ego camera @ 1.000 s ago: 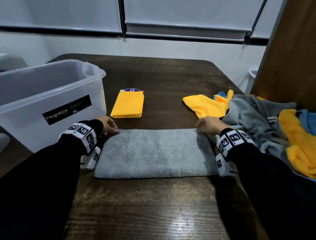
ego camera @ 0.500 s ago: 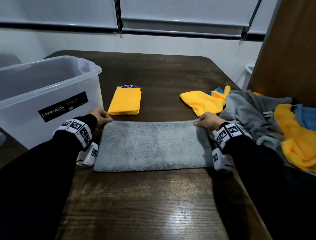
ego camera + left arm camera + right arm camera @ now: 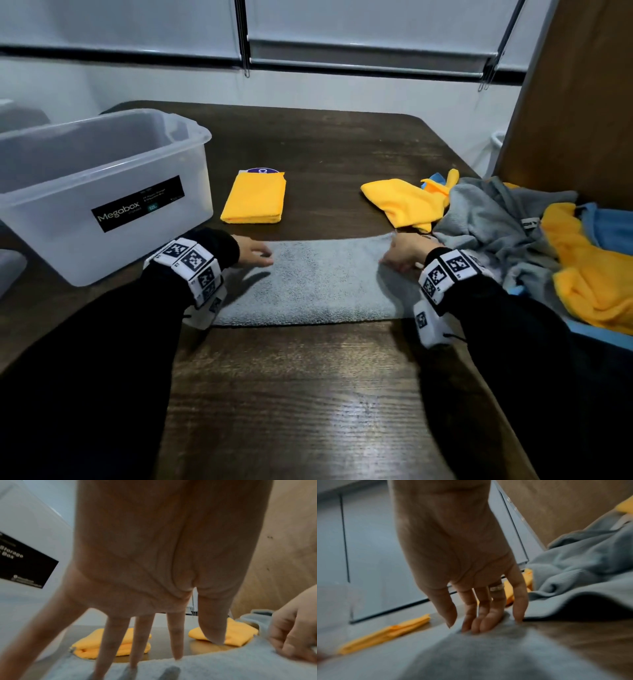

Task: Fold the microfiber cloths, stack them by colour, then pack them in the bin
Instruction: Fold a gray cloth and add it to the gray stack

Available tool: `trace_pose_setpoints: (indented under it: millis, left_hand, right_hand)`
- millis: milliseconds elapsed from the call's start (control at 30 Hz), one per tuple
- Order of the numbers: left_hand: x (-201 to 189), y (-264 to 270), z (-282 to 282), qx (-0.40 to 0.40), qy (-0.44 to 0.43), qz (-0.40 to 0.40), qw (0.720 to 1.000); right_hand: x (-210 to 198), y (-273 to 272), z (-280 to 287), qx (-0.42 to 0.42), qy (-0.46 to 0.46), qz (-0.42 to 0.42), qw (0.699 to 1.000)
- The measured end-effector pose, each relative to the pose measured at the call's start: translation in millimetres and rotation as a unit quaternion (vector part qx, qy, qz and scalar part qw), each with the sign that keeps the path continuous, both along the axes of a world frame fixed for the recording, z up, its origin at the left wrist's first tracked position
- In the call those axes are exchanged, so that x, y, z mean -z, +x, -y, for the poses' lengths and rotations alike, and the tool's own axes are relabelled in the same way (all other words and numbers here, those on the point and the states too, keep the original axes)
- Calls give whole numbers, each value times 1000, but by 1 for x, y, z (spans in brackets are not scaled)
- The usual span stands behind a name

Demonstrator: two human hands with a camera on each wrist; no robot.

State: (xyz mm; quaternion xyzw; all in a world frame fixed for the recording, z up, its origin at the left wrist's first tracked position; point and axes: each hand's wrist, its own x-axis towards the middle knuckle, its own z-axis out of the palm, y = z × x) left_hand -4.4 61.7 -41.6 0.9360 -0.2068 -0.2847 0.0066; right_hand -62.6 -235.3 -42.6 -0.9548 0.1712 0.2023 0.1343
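Observation:
A grey cloth (image 3: 315, 284), folded in half, lies flat on the dark wooden table (image 3: 308, 394) in front of me. My left hand (image 3: 258, 256) rests on its far left end, fingers (image 3: 176, 642) straight and spread with the tips on the pile. My right hand (image 3: 394, 257) presses its fingertips (image 3: 481, 624) on the far right corner, thumb beside the edge. A folded yellow cloth (image 3: 253, 197) lies behind the grey one. The clear plastic bin (image 3: 102, 192) stands at the left; nothing shows inside it.
A loose yellow cloth (image 3: 404, 202) lies at the back right. Beside it sprawls a heap of unfolded grey, yellow and blue cloths (image 3: 496, 222), running to the table's right edge. A wooden panel (image 3: 575, 102) rises behind the heap.
Both hands have let go of the far corners and slid inward onto the cloth. The left hand's fingers have straightened out flat.

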Motion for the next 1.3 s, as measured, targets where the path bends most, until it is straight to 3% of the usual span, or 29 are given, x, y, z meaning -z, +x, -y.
trace_pose_setpoints:
  millis: [67, 133, 200, 267, 333, 433, 533, 767, 900, 1000, 1133, 1300]
  left_hand:
    - [-1, -5, -8, -14, 55, 10, 998]
    - [-4, -8, -20, -51, 87, 56, 993]
    - [-5, -7, -32, -99, 97, 92, 986]
    - [-5, -9, -39, -138, 73, 76, 985]
    - [-3, -14, -43, -180, 26, 35, 983]
    - [-5, -23, -47, -231, -38, -8, 972]
    - [-2, -26, -48, -246, -50, -2, 968]
    - [8, -22, -56, -297, -149, -61, 941]
    - [8, -24, -50, -328, -185, -55, 925]
    - [8, -25, -46, -329, -206, -28, 921]
    - [11, -21, -48, -309, -218, -19, 926]
    - [11, -15, -54, -318, -287, -37, 903]
  right_hand:
    - [-1, -11, 18, 23, -60, 11, 998]
    - [-6, -20, 31, 45, -55, 9, 997]
    - [-6, -28, 43, 91, 58, -22, 994]
    - [-8, -39, 46, 130, 187, -53, 972]
    - [-7, -46, 42, 118, 223, -56, 966]
    - [0, -50, 27, 100, 172, -31, 980]
    - [4, -47, 14, 80, 125, -3, 989]
    - [-16, -38, -29, 73, 215, 95, 969]
    - [-21, -30, -70, 10, 178, 129, 975]
    - [-16, -28, -106, -47, 139, 107, 983]
    - [6, -26, -136, -51, 170, 29, 984]
    - [3, -17, -145, -57, 175, 56, 981]
